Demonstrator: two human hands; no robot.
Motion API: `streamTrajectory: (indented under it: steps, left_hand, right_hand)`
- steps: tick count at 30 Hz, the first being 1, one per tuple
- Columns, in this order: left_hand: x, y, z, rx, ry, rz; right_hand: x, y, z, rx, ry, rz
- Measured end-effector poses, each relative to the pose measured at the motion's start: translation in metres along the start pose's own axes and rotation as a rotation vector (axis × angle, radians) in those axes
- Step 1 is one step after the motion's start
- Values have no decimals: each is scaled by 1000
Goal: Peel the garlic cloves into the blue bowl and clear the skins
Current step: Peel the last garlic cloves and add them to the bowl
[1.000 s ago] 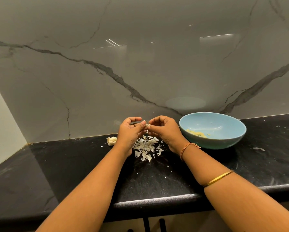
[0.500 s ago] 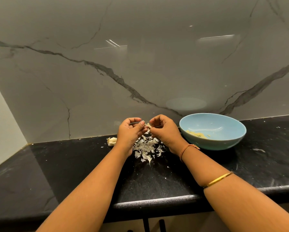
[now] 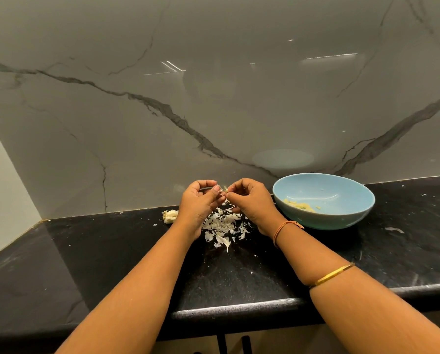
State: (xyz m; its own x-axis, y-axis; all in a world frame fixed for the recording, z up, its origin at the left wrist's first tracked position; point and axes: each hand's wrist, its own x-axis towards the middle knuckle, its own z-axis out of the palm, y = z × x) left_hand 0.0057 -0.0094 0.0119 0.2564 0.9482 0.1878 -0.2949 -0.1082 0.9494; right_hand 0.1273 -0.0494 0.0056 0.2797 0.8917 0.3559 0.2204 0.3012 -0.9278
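Clove (image 3: pixel 224 189) sits pinched between left hand (image 3: pixel 201 201) and right hand (image 3: pixel 253 203), both curled on it, raised over the bench (image 3: pixel 111 256). Skins (image 3: pixel 224 226) lie heaped directly beneath. Bowl (image 3: pixel 341 221) (blue, peeled garlic (image 3: pixel 300 206) inside) stands just right of them; a garlic chunk (image 3: pixel 170 216) lies left.

The wall (image 3: pixel 213 111) looks like shiny, smooth grey stone with dark lines. The tabletop (image 3: pixel 111 264) is black, speckled stone. The blue bowl (image 3: pixel 341 221) is smooth. The garlic skins (image 3: pixel 224 226) look thin and papery.
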Motion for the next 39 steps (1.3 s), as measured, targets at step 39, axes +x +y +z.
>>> streamTrajectory:
  steps: [39]
  left_hand:
    - [-3, 7, 2, -151, 14, -136]
  right_hand:
    - [-5, -10, 0, 345, -59, 94]
